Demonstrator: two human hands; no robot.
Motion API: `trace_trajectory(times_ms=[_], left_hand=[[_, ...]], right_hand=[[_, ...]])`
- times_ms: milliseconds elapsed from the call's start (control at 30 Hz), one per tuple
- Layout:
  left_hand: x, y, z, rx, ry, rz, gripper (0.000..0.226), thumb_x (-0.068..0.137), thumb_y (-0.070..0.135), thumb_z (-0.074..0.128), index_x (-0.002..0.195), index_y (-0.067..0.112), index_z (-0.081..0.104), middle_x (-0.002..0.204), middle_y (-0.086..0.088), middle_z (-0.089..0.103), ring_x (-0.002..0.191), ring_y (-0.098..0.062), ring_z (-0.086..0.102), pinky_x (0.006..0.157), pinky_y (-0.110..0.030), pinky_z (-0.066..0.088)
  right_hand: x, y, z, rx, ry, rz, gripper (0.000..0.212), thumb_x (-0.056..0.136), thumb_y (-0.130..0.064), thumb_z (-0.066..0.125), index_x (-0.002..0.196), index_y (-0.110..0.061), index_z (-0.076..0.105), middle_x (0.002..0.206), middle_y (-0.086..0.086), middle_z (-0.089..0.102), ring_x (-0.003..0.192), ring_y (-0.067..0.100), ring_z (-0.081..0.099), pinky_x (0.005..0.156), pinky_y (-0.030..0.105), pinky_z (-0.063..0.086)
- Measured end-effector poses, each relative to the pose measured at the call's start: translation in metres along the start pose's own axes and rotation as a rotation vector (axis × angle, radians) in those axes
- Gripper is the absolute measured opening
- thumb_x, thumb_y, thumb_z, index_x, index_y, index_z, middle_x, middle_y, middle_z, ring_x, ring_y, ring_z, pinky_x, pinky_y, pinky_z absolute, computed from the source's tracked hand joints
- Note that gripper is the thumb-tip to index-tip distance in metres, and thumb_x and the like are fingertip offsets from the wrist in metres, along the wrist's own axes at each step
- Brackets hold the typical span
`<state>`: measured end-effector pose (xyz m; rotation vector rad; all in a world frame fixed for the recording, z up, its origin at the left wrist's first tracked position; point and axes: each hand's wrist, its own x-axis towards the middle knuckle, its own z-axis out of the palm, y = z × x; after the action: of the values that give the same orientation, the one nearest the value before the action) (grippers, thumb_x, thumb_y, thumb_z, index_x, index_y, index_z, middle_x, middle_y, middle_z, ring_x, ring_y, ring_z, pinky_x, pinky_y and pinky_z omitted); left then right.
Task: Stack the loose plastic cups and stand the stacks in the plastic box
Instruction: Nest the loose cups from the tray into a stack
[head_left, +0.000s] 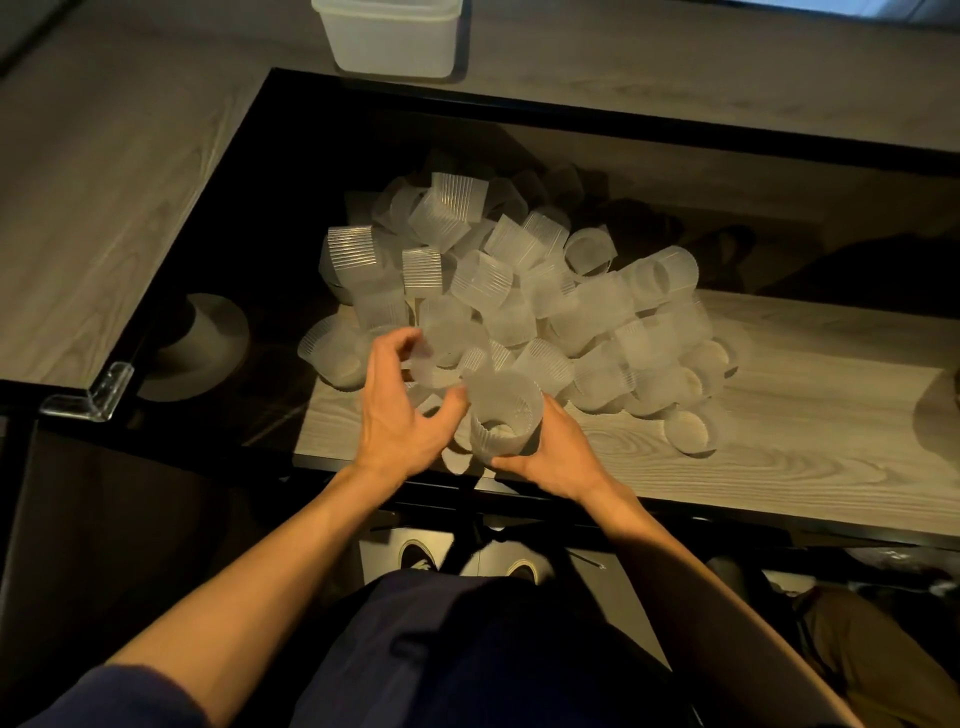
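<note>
One plastic box (389, 41) up top, just the one. Loose cups (519, 301) in a heap, well over thirty showing, too overlapped for an exact tally. Two hands in shot, left hand (400, 410) and right hand (556, 452), with a single cup (504, 415) gripped in the right. Two shoes (415, 556) below, and one clear corner guard (88, 397).

Table (779, 462) carries loose cups (519, 291) and plastic box (389, 41).
</note>
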<state>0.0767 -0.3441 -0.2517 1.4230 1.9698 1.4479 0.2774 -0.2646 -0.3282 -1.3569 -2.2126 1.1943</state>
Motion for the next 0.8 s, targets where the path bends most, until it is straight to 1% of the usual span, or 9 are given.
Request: trace_trajectory(times_ms=[67,167,267,400,467,633,733,800], left_hand=[[0.001,0.007,0.003,0.014,-0.087,0.095,0.076,0.076,0.037,0.075,0.139,0.007,0.046,0.124,-0.003,0.054,0.112,-0.012,0.055,0.094,-0.018,0.047],[-0.002,0.011,0.008,0.039,-0.203,0.247,0.076,0.077,0.036,0.075,0.139,0.001,0.052,0.124,-0.007,0.055,0.112,-0.012,0.055,0.095,-0.020,0.048],[-0.003,0.013,0.011,0.038,-0.242,0.297,0.074,0.077,0.034,0.077,0.138,-0.002,0.054,0.125,-0.010,0.055,0.113,-0.013,0.055,0.095,-0.018,0.046],[-0.003,0.015,0.013,0.042,-0.273,0.368,0.073,0.076,0.029,0.080,0.136,-0.005,0.056,0.124,-0.012,0.055,0.113,-0.012,0.055,0.096,-0.018,0.046],[-0.003,0.016,0.013,0.043,-0.276,0.392,0.073,0.076,0.029,0.081,0.136,-0.005,0.057,0.124,-0.013,0.055,0.114,-0.013,0.055,0.097,-0.018,0.046],[-0.003,0.019,0.017,0.036,-0.272,0.417,0.072,0.078,0.032,0.079,0.134,-0.008,0.057,0.125,-0.016,0.056,0.115,-0.015,0.057,0.098,-0.017,0.047],[-0.004,0.010,0.017,0.064,-0.346,0.388,0.075,0.079,0.037,0.076,0.138,-0.004,0.055,0.129,-0.012,0.053,0.117,-0.016,0.056,0.096,-0.026,0.052],[-0.004,-0.001,0.014,0.094,-0.425,0.343,0.078,0.080,0.041,0.075,0.142,0.001,0.053,0.134,-0.008,0.049,0.123,-0.017,0.053,0.099,-0.034,0.052]], right_hand=[[0.000,-0.001,0.001,0.002,-0.002,-0.005,0.093,0.063,-0.046,0.094,0.142,-0.028,0.048,0.135,-0.009,0.056,0.122,0.004,0.053,0.102,0.027,0.047],[0.000,-0.002,0.001,0.013,-0.003,-0.021,0.089,0.064,-0.048,0.092,0.139,-0.027,0.050,0.131,-0.009,0.057,0.120,0.006,0.055,0.099,0.031,0.051],[0.000,-0.003,0.001,0.014,0.005,-0.021,0.085,0.062,-0.043,0.090,0.136,-0.026,0.053,0.128,-0.009,0.059,0.119,0.007,0.057,0.099,0.033,0.052],[0.001,0.001,0.003,0.014,0.010,-0.019,0.084,0.060,-0.049,0.086,0.136,-0.029,0.055,0.127,-0.011,0.060,0.119,0.006,0.059,0.099,0.033,0.053],[0.003,0.003,0.005,0.000,-0.002,-0.010,0.082,0.061,-0.052,0.085,0.135,-0.032,0.056,0.127,-0.012,0.061,0.118,0.004,0.059,0.098,0.034,0.054],[0.004,0.007,0.008,0.008,-0.035,0.014,0.070,0.065,-0.051,0.078,0.130,-0.033,0.059,0.122,-0.016,0.066,0.113,0.001,0.064,0.095,0.036,0.056],[0.004,0.003,0.006,-0.009,-0.023,-0.018,0.072,0.065,-0.051,0.074,0.132,-0.032,0.057,0.125,-0.010,0.062,0.116,0.005,0.061,0.095,0.035,0.056],[0.002,0.002,0.005,0.015,-0.002,-0.028,0.081,0.062,-0.052,0.080,0.136,-0.030,0.054,0.128,-0.011,0.060,0.120,0.004,0.058,0.099,0.033,0.053]])
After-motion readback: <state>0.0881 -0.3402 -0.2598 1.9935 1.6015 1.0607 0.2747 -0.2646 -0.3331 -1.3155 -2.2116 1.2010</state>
